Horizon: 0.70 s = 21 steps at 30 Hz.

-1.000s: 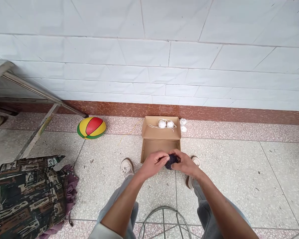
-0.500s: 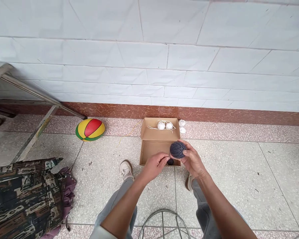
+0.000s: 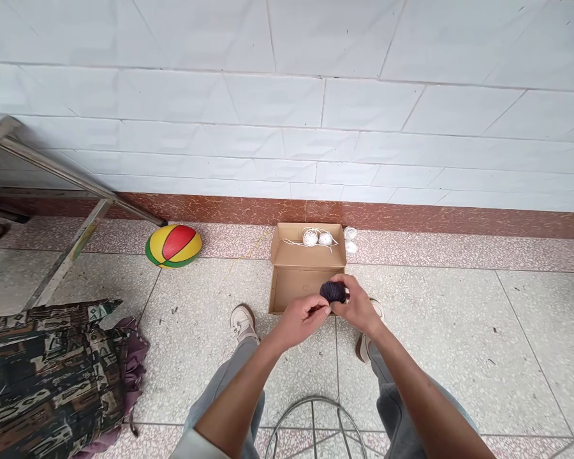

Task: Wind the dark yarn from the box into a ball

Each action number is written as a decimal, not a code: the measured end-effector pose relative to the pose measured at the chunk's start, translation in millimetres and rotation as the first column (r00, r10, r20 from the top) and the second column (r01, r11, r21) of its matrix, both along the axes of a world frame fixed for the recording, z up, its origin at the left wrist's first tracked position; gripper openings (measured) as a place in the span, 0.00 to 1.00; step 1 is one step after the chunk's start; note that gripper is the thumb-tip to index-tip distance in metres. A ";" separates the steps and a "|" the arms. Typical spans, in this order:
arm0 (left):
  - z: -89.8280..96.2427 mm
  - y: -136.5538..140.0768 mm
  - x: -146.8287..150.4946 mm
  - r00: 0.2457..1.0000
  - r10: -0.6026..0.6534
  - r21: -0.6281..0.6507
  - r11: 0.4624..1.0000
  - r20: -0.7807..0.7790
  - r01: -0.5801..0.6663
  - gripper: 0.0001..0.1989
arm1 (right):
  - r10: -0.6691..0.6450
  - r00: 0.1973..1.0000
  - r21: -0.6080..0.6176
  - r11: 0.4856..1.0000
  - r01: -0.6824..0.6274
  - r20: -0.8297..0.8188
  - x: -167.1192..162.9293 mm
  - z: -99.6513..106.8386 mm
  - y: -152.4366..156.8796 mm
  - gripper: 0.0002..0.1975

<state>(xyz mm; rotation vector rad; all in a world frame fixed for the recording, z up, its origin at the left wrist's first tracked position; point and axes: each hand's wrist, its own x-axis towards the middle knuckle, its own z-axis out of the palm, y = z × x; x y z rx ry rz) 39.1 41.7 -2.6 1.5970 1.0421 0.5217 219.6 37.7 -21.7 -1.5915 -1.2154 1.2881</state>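
A dark grey ball of yarn (image 3: 332,291) is gripped in my right hand (image 3: 358,305), its fingers curled around the ball's right side. Close beside it, my left hand (image 3: 302,320) pinches thumb and forefinger together at the ball's lower left. The yarn end between those fingertips is too thin to make out clearly now. Both hands are over the near half of an open cardboard box (image 3: 291,290) on the floor. In the box's far half lie two white yarn balls (image 3: 318,238) with loose strands. Two more white balls (image 3: 350,240) sit just outside its right edge.
A yellow, red and green ball (image 3: 173,246) lies on the floor to the left, by a metal frame leg (image 3: 138,210). Patterned cloth (image 3: 52,376) fills the lower left. A round metal stool frame (image 3: 313,401) stands between my legs. The tiled wall (image 3: 287,102) rises behind the box.
My right hand has turned the grey yarn ball and brought it slightly left and down. My left hand has shifted a little right, so the two hands are closer together.
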 end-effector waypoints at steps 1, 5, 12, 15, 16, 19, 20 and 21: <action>0.2 2.3 -2.2 1.000 0.025 0.007 1.000 0.016 -0.025 0.13 | 0.088 0.995 -0.050 0.995 -0.090 -0.039 0.1 3.6 -1.8 0.21; -2.0 11.4 -10.4 0.995 0.094 -0.006 0.996 0.040 -0.093 0.14 | 0.291 0.888 -0.182 0.910 -0.372 -0.357 1.1 24.0 -9.6 0.20; -9.9 13.4 -8.4 0.987 0.152 -0.010 0.988 0.056 -0.152 0.14 | -0.041 0.738 -0.217 0.966 -0.144 -0.673 5.2 35.8 -9.3 0.21; -9.1 8.4 -2.8 0.994 0.090 0.013 0.996 0.054 -0.091 0.14 | -0.155 0.754 -0.174 0.983 0.055 -0.638 3.8 32.2 -4.4 0.25; -8.0 6.5 -0.9 0.997 0.063 0.020 0.998 0.043 -0.063 0.15 | -0.174 0.774 -0.146 0.984 0.106 -0.609 2.9 29.9 -3.0 0.25; -3.1 1.4 3.6 1.000 -0.009 0.033 0.999 0.000 0.009 0.15 | -0.207 0.872 -0.029 0.976 0.217 -0.444 0.8 19.2 -0.3 0.22; -1.3 0.1 4.4 1.000 -0.028 0.032 0.999 -0.012 0.028 0.15 | -0.218 0.906 0.013 0.971 0.239 -0.363 0.5 14.9 0.2 0.22; 0.3 -1.0 4.8 0.999 -0.043 0.026 0.999 -0.020 0.044 0.14 | -0.223 0.936 0.051 0.968 0.246 -0.273 0.5 10.7 0.5 0.22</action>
